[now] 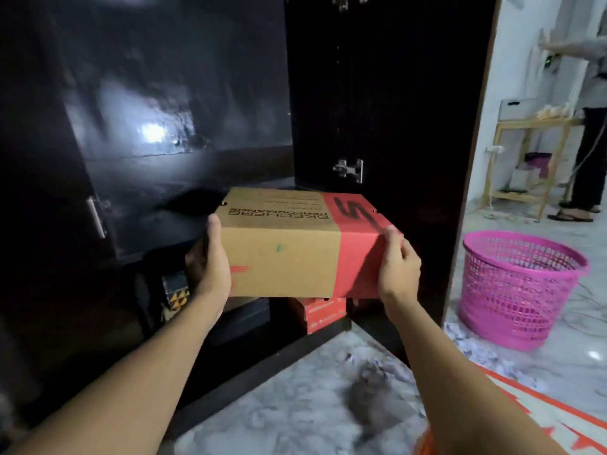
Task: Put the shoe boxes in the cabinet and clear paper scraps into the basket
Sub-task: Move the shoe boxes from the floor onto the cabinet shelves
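Observation:
A brown cardboard shoe box (289, 244) with a red band hangs in the air at the front edge of the dark cabinet's shelf (157, 208). My left hand (210, 264) grips its left end and my right hand (399, 267) grips its red right end. Below it, a red shoe box (323, 315) stands in the cabinet's lower compartment, partly hidden. A pink mesh basket (515, 290) stands on the floor to the right. White paper scraps (476, 351) lie on the marble floor by the basket and the open cabinet door (394, 110).
A patterned object (175, 295) sits in the lower compartment at left. An orange-and-white box (565, 418) lies at the bottom right. Another person (588, 126) stands by a wooden rack (525, 165) in the back right. Cables trail on the floor behind the basket.

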Available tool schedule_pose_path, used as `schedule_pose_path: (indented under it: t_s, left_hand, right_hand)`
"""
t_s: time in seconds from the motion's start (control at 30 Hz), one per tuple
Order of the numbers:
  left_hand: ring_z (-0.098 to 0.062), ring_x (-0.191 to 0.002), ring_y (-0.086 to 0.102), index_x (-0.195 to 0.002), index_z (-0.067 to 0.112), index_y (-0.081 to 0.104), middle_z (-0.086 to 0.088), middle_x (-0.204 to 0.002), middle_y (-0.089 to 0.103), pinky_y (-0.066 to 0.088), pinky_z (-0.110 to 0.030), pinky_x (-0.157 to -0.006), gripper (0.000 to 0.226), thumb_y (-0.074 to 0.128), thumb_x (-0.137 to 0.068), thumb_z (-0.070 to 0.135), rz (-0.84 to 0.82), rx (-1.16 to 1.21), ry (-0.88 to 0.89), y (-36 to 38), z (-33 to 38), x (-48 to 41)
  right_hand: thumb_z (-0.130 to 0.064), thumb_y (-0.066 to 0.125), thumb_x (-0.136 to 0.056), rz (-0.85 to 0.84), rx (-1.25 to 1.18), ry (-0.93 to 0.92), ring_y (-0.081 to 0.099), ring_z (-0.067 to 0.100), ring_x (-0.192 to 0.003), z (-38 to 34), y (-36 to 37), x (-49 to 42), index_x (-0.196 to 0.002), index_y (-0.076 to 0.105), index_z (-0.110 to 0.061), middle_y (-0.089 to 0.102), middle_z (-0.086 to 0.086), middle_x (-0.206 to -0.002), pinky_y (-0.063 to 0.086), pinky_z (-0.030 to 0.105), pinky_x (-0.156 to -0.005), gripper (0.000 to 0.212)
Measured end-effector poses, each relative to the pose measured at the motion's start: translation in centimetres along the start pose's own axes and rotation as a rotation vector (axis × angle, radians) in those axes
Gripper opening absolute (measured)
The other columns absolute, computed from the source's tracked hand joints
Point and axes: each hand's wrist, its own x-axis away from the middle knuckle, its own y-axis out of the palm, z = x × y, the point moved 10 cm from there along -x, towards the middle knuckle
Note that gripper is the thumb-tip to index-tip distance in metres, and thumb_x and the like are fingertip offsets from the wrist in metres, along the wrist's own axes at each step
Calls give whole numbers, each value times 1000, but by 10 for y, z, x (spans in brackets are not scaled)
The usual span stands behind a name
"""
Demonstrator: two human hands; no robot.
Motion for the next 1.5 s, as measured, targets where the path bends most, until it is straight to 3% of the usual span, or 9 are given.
schedule_pose_path:
  t_s: [0.1,0.23,0.47,0.6,0.73,0.9,1.1,1.37,1.5]
  left_hand:
    - [-22,-83,60,-69,26,52,10,-76,57,52,-38,-84,53,43,-83,76,136,-76,113,-15,23,-7]
    - [-21,-71,66,-66,18,63,3,-67,66,56,-37,-71,67,40,-73,80,236,-21,235,-13,37,-4]
    - [-19,-84,69,-93,16,73,1,-84,73,57,-34,-77,77,38,-73,82,283,-100,379,-25,65,-23]
    - [-20,-106,65,-116,21,67,1,-112,71,52,-36,-94,90,41,-62,89,300,-274,335,-45,62,-43]
    - [-19,-110,62,-125,24,60,3,-116,68,44,-25,-88,63,64,-77,64,345,-328,357,-68,59,-57]
    - [-33,-140,31,-148,18,35,-13,-152,35,37,-47,-106,70,61,-89,44,475,-756,474,-70,57,-72]
    - [-41,-145,21,-148,9,35,-22,-157,23,25,-52,-115,74,64,-86,35,405,-1255,643,-43,43,-97]
    - [-32,-149,-7,-155,23,3,-13,-162,-3,9,-40,-121,87,54,-90,51,305,-1449,407,-41,25,-170]
    - [-29,-150,-10,-154,29,-3,-11,-162,-10,15,-37,-121,83,52,-94,45,283,-1441,374,-35,25,-194]
  right_hand:
    - [-67,41,-91,33,12,0,56,24,-92,-25,26,-22,-102,64,-20,63,-1,-93,38,35,-80,53]
    - [-73,38,-77,34,10,-34,56,23,-84,-42,29,-48,-80,59,-21,59,-3,-80,45,43,-85,56]
    - [-63,43,-91,-50,-74,-41,55,20,-89,-47,66,-62,-88,62,-21,60,-10,-82,42,38,-86,46]
    - [-76,40,-81,-201,-96,8,60,24,-99,-39,121,-60,-97,64,-23,67,0,-96,45,42,-94,61]
    - [-74,44,-86,-428,-110,29,58,19,-106,-33,180,-50,-112,62,-27,65,-3,-111,42,38,-93,56]
    - [-61,47,-93,-656,109,-112,55,25,-123,-29,239,-42,-138,49,-27,58,4,-133,42,44,-108,56]
    - [-33,68,-90,-559,378,-467,38,30,-132,-48,269,-32,-150,25,-30,26,8,-141,41,44,-107,73]
    - [-26,67,-92,-764,495,-443,41,33,-134,-32,354,-32,-156,9,-37,18,8,-152,38,45,-111,88]
    - [-23,62,-95,-836,566,-443,41,31,-139,-30,391,-32,-157,6,-34,8,7,-164,33,38,-114,84]
